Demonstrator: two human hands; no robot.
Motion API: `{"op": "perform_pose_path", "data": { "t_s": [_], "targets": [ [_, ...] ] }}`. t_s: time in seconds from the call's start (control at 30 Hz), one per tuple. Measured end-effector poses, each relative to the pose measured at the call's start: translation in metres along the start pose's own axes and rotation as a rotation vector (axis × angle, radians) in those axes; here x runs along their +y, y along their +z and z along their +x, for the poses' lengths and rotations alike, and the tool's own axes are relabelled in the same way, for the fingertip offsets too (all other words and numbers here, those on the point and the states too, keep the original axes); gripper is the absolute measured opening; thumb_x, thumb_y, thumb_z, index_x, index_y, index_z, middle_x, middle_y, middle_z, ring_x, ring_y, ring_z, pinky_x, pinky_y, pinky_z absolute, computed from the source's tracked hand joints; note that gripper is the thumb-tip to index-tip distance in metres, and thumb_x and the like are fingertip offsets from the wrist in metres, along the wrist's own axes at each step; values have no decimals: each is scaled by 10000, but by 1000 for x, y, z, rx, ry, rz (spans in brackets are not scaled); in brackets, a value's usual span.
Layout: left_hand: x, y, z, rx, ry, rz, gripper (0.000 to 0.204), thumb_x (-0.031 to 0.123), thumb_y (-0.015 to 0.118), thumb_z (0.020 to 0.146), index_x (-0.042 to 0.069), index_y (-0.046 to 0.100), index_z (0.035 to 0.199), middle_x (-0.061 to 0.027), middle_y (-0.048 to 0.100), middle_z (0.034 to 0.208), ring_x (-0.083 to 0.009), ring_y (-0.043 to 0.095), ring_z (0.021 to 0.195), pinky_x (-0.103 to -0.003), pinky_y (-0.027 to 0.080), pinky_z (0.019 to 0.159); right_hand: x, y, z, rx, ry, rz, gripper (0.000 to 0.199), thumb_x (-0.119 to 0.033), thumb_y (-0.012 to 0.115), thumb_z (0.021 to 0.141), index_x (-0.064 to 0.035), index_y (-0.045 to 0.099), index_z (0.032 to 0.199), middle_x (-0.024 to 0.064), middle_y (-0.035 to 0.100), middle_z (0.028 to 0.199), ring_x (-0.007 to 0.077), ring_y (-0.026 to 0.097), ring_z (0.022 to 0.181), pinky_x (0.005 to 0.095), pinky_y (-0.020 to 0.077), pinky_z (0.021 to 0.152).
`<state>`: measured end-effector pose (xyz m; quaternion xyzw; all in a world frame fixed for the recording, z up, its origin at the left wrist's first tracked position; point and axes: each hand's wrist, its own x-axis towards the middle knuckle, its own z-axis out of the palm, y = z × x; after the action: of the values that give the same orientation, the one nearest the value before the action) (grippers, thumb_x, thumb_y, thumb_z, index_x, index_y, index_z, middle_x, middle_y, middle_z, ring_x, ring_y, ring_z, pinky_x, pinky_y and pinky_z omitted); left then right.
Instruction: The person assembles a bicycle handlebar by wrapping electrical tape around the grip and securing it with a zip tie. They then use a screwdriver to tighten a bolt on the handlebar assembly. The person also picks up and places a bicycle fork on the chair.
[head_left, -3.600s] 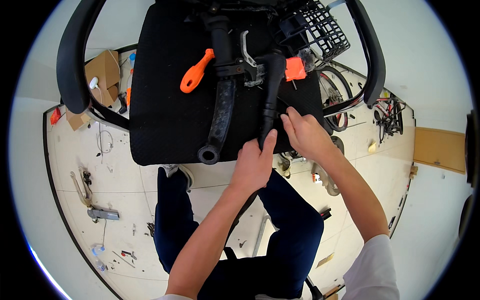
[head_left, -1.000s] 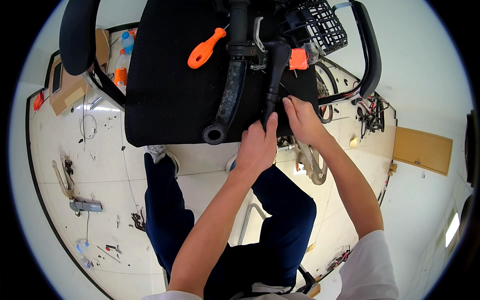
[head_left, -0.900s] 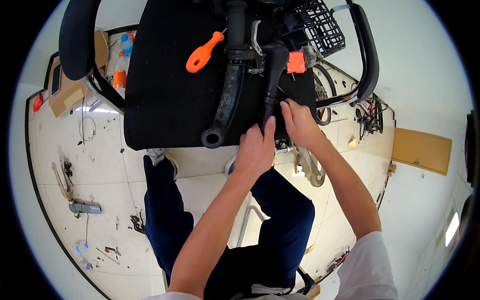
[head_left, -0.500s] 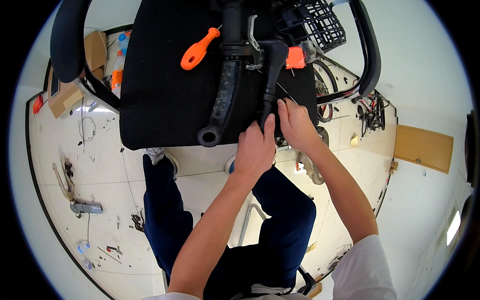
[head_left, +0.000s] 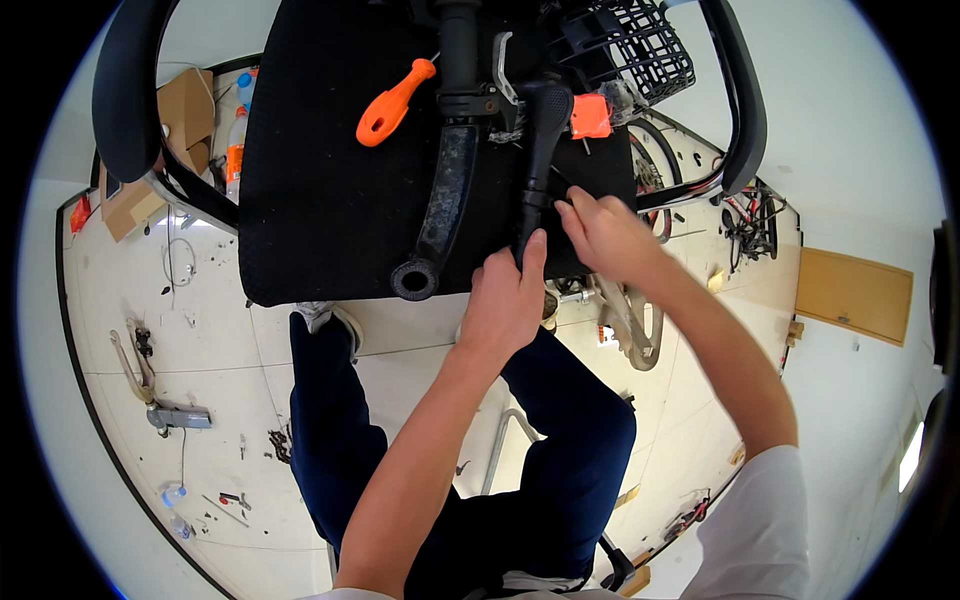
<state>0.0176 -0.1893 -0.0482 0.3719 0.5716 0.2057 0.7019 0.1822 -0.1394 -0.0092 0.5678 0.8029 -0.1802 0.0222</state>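
A black bicycle handlebar grip [head_left: 546,120], bulbous at its upper end and narrower below, lies on the dark chair seat [head_left: 320,215]. My left hand [head_left: 505,305] is closed around its lower end, thumb and forefinger along the narrow part. Right beside it, my right hand [head_left: 612,238] is slightly blurred, its fingers pinched at a thin dark rod [head_left: 562,176]; the rod's far part is hidden behind the grip. To the left runs a scuffed, curved black bar [head_left: 447,190] with a hollow round end near the seat's front edge. A silver lever [head_left: 503,68] stands between bar and grip.
An orange-handled screwdriver [head_left: 396,103] lies on the seat's left, an orange piece [head_left: 590,117] on its right. A black basket [head_left: 635,50] is at the back. Chair armrests [head_left: 125,95] flank the seat. Bicycle parts [head_left: 750,225], bottles [head_left: 236,150] and a fork-like part [head_left: 140,365] are on the floor.
My right hand has shifted slightly right and down, away from the grip, and its forearm has swung to the right. My left hand keeps hold of the grip.
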Motion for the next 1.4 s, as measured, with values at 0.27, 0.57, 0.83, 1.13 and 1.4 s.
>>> {"op": "perform_pose_path", "data": {
  "t_s": [0.27, 0.57, 0.83, 1.13, 1.4],
  "targets": [
    [9, -8, 3, -63, -19, 15, 593, 495, 430, 1016, -53, 653, 964, -258, 652, 761, -455, 639, 812, -480, 493, 784, 28, -23, 17, -182, -335, -226, 222, -206, 603, 950, -17, 522, 867, 165, 520, 494, 388, 572, 489, 460, 472, 477],
    [10, -7, 11, -72, -17, -4, 596, 487, 447, 1013, -70, 651, 950, -249, 645, 737, -417, 648, 758, -455, 493, 745, 30, -25, 20, -156, -282, -167, 268, -223, 589, 967, -10, 520, 819, 188, 546, 519, 409, 585, 519, 472, 498, 512],
    [13, -6, 12, -56, 5, 6, 593, 479, 441, 1015, -72, 643, 927, -237, 630, 705, -394, 634, 714, -451, 490, 725, 27, -23, 15, -148, -166, -61, 273, -229, 554, 990, 8, 535, 855, 215, 553, 549, 445, 582, 552, 500, 476, 511],
    [-8, 6, 20, -39, 77, -111, 593, 474, 433, 1018, -71, 623, 885, -192, 599, 675, -322, 613, 670, -428, 473, 683, -3, 24, -3, 11, 175, 592, 302, -198, 469, 1023, 44, 551, 861, 265, 566, 693, 430, 589, 653, 457, 458, 592],
    [-13, 6, 22, -14, 20, -86, 604, 488, 440, 1012, -61, 617, 835, -173, 585, 646, -307, 598, 635, -420, 465, 658, 16, 1, -30, -132, 532, 941, 373, -313, 460, 1044, -48, 488, 783, -28, 459, 633, 71, 393, 554, 260, 334, 496]
  ]
}}
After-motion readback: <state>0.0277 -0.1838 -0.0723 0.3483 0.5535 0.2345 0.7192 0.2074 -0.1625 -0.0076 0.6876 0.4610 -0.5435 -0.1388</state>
